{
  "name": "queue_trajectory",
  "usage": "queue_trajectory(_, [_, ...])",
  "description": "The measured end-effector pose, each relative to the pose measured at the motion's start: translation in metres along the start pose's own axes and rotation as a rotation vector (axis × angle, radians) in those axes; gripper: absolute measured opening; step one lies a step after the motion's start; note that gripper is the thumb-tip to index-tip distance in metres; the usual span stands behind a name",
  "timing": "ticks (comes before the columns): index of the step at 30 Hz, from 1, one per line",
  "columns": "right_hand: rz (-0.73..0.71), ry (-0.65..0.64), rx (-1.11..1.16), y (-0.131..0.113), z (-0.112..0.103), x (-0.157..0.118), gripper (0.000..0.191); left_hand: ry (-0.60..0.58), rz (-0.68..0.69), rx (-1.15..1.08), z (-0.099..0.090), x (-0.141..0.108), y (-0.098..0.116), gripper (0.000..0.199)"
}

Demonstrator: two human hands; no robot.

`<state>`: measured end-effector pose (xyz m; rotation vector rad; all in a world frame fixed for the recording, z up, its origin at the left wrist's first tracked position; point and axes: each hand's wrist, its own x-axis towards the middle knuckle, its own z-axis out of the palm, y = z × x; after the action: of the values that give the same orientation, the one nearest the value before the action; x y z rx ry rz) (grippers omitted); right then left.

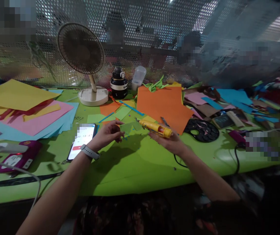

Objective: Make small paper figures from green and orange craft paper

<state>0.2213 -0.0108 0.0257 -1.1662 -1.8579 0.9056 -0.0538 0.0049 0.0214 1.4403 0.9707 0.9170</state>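
Left hand (111,133) half-curled, seemingly empty, and right hand (170,143) gripping a yellow tool (153,126) from beneath, its tip (137,119) best kept clear of the opposite hand.

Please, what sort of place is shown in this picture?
It is probably a craft workspace, though I cannot tell whether classroom or workshop. The pink paper sheet, the orange paper sheet and the yellow tool in the right hand suggest this.

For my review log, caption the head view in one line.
Right hand holding a yellow tool over a green table, left hand near a phone, coloured paper around.
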Motion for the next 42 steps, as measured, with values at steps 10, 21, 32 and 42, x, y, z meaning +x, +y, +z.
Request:
queue_trajectory(10, [0.191,0.418,-0.782,0.095,-0.108,-0.048,0.067,0.059,0.002,-0.001,-0.003,0.001,0.002,0.043])
queue_trajectory(21, [0.363,0.160,-1.257,0.111,-0.123,-0.061,0.079,0.108,-0.011,0.020,-0.009,0.004,-0.004,0.047])
queue_trajectory(32, [0.311,0.374,-1.284,0.098,-0.121,-0.056,0.083,0.103,0.000,-0.005,-0.007,0.004,-0.005,0.042])
queue_trajectory(42, [-0.223,-0.089,-0.994,0.030,0.003,0.002,0.059,0.129,0.047,-0.026,-0.011,0.004,-0.005,0.044])
